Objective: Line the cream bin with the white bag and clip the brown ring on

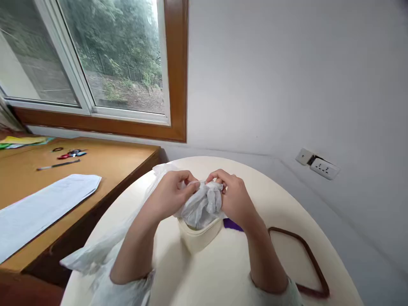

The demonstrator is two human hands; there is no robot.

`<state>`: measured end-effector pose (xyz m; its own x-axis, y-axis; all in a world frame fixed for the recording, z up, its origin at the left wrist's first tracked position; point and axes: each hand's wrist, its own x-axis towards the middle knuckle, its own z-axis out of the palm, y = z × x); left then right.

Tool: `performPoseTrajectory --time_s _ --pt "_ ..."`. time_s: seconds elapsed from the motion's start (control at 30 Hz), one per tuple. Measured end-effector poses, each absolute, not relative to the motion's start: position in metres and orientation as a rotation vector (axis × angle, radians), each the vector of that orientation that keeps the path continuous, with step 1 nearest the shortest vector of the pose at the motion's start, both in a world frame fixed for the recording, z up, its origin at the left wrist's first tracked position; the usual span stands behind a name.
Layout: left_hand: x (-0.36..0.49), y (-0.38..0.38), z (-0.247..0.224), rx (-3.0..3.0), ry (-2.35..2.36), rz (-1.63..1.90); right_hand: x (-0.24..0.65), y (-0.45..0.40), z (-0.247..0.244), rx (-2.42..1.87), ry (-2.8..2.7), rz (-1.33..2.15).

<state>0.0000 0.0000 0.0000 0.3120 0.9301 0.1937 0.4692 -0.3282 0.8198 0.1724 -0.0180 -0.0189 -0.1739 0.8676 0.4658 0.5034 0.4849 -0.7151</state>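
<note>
A crumpled white plastic bag (200, 206) bunches up over the mouth of a cream bin (199, 240) on the round table. The fingers of my left hand (172, 193) pinch the bag at its upper left. On the other side, my right hand (234, 195) grips the gathered plastic with thumb and fingers. Another stretch of translucent plastic (95, 255) lies along the table's left side, partly behind my left forearm. Something purple (233, 224) shows beside the bin, below my right hand. The inside of the bin is mostly hidden by the bag.
The round cream table (274, 187) carries a brown rectangular frame (314, 259) at the right. On the wooden desk (127, 155) at left are papers (47, 208), a pen (58, 165) and scissors (72, 154). A socket (325, 168) is on the wall.
</note>
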Motion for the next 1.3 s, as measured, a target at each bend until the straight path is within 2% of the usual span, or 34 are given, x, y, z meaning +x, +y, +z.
performPoseTrajectory --time_s 0.17,0.33,0.9,1.03,1.3 --pt "0.003 0.006 -0.004 1.87 1.361 1.024 0.177 -0.022 -0.014 -1.155 -1.801 0.826" --pt "-0.001 0.006 -0.002 1.882 1.41 1.049 0.173 -0.02 -0.015 -1.239 -1.74 0.814" --pt "-0.012 0.007 0.001 1.973 1.174 1.012 0.173 -0.015 -0.018 -1.134 -1.694 0.93" --pt "-0.011 0.003 0.003 1.984 1.148 0.973 0.172 -0.012 -0.021 -1.179 -1.668 0.845" --pt "-0.008 -0.003 0.006 2.06 1.029 0.938 0.163 -0.013 -0.024 -1.335 -1.744 0.416"
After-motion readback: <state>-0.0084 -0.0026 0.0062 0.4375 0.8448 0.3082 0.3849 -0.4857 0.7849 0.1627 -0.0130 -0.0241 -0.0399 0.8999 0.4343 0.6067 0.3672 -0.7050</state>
